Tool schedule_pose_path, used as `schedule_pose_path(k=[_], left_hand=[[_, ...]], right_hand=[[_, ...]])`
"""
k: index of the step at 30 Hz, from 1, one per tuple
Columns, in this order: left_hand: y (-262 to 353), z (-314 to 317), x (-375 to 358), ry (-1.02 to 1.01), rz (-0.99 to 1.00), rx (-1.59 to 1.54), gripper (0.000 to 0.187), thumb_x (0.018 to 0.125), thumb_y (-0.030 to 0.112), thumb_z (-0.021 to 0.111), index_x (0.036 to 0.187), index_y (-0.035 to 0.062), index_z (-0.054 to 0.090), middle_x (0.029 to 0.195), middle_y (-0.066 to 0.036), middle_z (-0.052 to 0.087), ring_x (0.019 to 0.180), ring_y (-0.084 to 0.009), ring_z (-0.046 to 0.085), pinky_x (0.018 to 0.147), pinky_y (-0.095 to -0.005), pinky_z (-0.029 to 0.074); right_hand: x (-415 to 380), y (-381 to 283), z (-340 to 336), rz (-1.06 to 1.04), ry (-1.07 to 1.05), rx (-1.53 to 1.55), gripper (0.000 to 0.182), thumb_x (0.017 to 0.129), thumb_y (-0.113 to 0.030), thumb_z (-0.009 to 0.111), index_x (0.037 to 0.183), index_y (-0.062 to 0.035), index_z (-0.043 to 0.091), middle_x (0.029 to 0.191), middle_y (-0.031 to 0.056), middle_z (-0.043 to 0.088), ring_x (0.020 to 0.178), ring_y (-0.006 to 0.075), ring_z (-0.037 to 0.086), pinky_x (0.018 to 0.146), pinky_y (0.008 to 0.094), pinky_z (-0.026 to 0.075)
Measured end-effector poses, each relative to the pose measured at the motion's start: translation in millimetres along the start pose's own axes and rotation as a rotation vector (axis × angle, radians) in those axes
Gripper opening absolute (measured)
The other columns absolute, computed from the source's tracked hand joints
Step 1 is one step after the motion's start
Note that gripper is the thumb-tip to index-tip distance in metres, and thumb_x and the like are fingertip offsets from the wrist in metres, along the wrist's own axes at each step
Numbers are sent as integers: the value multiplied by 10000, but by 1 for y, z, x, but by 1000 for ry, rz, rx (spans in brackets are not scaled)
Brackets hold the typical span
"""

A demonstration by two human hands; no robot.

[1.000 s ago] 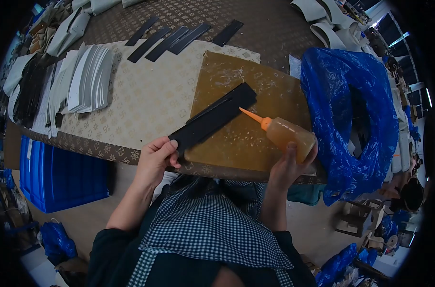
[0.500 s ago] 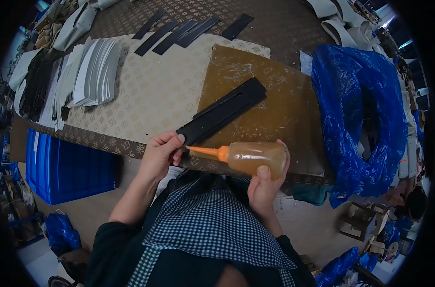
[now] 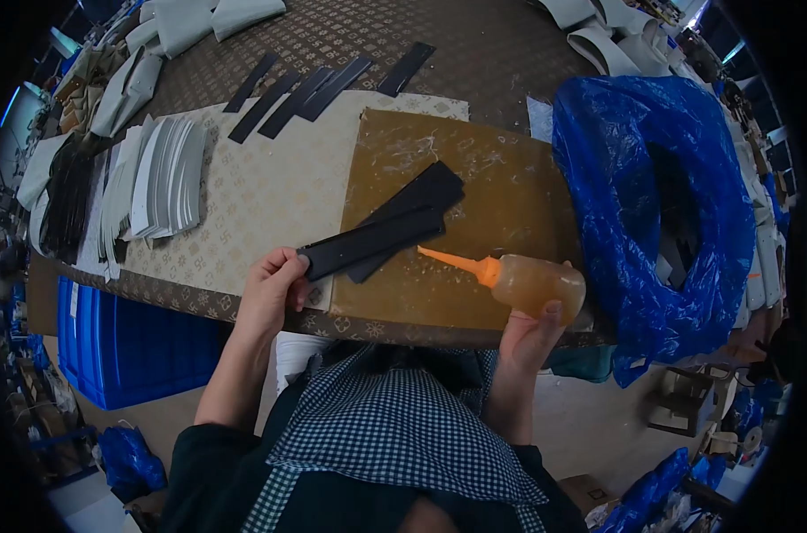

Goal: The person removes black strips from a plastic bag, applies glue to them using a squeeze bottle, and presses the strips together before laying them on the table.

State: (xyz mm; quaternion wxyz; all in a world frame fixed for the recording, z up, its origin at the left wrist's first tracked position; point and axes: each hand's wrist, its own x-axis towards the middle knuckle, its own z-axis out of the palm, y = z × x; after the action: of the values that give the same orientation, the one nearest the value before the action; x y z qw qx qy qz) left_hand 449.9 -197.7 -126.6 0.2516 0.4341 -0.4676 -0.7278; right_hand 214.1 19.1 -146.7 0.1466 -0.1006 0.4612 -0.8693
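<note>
Between the thumb and fingers of my left hand [image 3: 274, 282] is the near end of a black strip [image 3: 372, 240]. That strip lies at an angle across other black strips [image 3: 434, 186] on the brown board [image 3: 510, 200]. My right hand [image 3: 535, 333] is wrapped round a translucent glue bottle [image 3: 541, 282] filled with something amber. The bottle lies sideways, and its long orange nozzle [image 3: 457, 259] points left, its tip close to the far end of the held strip but apart from it.
Several black strips [image 3: 283, 102] lie at the back of the patterned sheet [image 3: 252, 195]. Stacked white strips [image 3: 172, 178] stand at left. A blue plastic bag [image 3: 590, 204] borders the board on the right. Below the table's left edge is a blue crate [image 3: 137, 342].
My left hand has swung the top strip askew from the strips beneath it. My right hand has carried the bottle to the right, taking the nozzle from the strip's near end to its far end.
</note>
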Motion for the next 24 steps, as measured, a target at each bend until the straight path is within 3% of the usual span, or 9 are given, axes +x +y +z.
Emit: schedule_pose_path(k=[14, 24], left_hand=[[-3, -7, -2, 7, 44, 80, 218, 895, 180, 641, 713, 97, 553, 542, 13, 507, 433, -73, 447, 423, -204, 322], [8, -1, 7, 45, 78, 97, 182, 903, 218, 632, 775, 104, 568, 592, 23, 522, 457, -70, 457, 436, -208, 345]], right_hand=[[-1, -4, 3, 34, -17, 34, 911, 711, -405, 799, 1398, -71, 303, 1229, 103, 488, 1179, 247, 493, 1022, 426, 422], [0, 0, -2, 12, -24, 54, 897, 736, -442, 770, 1403, -74, 296, 1269, 114, 469, 1194, 253, 482, 1026, 426, 414]])
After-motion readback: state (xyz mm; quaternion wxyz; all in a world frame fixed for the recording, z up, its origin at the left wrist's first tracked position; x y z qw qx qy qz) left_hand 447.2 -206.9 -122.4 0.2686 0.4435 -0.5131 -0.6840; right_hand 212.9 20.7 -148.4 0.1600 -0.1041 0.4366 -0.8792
